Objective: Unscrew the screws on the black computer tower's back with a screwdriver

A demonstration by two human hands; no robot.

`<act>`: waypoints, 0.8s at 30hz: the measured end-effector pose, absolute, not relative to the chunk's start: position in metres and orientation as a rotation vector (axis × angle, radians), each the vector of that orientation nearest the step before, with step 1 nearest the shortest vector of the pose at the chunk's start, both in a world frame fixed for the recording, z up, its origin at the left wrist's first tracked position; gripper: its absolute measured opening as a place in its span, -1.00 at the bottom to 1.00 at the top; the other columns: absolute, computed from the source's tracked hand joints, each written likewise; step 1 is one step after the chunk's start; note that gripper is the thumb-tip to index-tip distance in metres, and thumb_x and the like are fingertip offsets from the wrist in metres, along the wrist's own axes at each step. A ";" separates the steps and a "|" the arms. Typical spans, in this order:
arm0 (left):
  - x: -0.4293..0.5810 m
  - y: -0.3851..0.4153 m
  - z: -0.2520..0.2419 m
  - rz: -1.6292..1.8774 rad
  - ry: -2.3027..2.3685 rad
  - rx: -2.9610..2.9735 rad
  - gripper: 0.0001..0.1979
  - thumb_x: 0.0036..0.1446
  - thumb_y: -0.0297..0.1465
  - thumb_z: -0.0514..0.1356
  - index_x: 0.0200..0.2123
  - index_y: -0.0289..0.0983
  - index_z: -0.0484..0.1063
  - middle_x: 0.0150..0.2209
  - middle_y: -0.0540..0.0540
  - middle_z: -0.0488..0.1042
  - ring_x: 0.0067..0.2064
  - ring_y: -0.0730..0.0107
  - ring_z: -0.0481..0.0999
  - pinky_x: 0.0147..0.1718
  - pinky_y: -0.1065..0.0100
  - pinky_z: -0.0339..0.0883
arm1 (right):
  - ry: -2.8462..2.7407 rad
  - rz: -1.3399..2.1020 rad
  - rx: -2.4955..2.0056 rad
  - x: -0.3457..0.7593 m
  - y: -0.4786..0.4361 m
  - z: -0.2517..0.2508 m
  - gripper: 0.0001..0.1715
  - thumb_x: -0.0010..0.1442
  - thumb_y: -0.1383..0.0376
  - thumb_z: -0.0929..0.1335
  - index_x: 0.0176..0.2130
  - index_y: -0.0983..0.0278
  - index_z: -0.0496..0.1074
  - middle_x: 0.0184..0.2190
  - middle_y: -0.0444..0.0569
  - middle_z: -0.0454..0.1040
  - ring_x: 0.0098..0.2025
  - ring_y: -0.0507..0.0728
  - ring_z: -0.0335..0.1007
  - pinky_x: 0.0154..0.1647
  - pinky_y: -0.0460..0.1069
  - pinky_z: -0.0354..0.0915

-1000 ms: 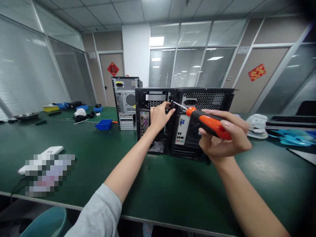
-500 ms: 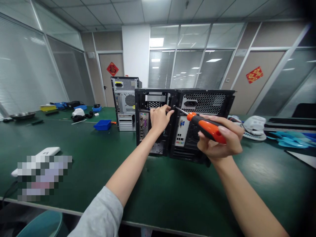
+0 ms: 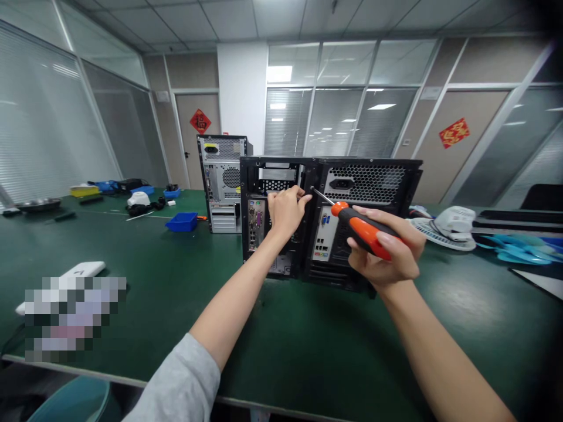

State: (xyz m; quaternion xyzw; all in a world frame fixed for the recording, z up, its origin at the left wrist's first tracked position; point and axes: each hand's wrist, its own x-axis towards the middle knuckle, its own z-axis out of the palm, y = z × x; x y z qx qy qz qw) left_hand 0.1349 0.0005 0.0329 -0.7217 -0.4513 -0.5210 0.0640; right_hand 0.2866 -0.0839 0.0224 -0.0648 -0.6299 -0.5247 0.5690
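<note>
Two black computer cases stand side by side with their backs toward me, the left case (image 3: 247, 211) and the right case (image 3: 407, 176). My left hand (image 3: 288, 212) rests on the left case at its upper opening, fingers bent over the frame near the inner edge; the fingertips are partly hidden. In my right hand (image 3: 389, 249) is an orange-and-black screwdriver (image 3: 367, 230), gripped by its handle. Its shaft points up and left, and the tip meets a screw (image 3: 312, 189) on the black frame where the two cases adjoin.
Behind to the left stands another computer case (image 3: 224, 181). A blue tray (image 3: 182, 222) lies on the green table (image 3: 176, 264). White fan parts (image 3: 455, 225) and light-blue fan blades (image 3: 514, 247) are at the right. A white device (image 3: 88, 269) sits at left; a teal bin (image 3: 74, 401) stands below the edge.
My right hand has turned a little and shifted slightly left with the screwdriver, whose tip stays at the screw. My left hand keeps its place on the case.
</note>
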 end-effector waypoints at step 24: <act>0.127 0.002 0.027 -1.458 -1.221 -2.237 -0.81 0.20 -0.26 0.16 -0.20 -0.24 0.39 -0.18 -0.02 0.56 -0.11 0.30 0.49 -0.06 0.21 0.10 | -1.341 -1.246 -0.465 0.270 -0.107 0.025 -0.33 -0.02 0.18 0.50 -0.03 0.19 0.14 -0.39 -0.15 0.33 -0.43 0.05 0.32 -0.46 -0.04 0.28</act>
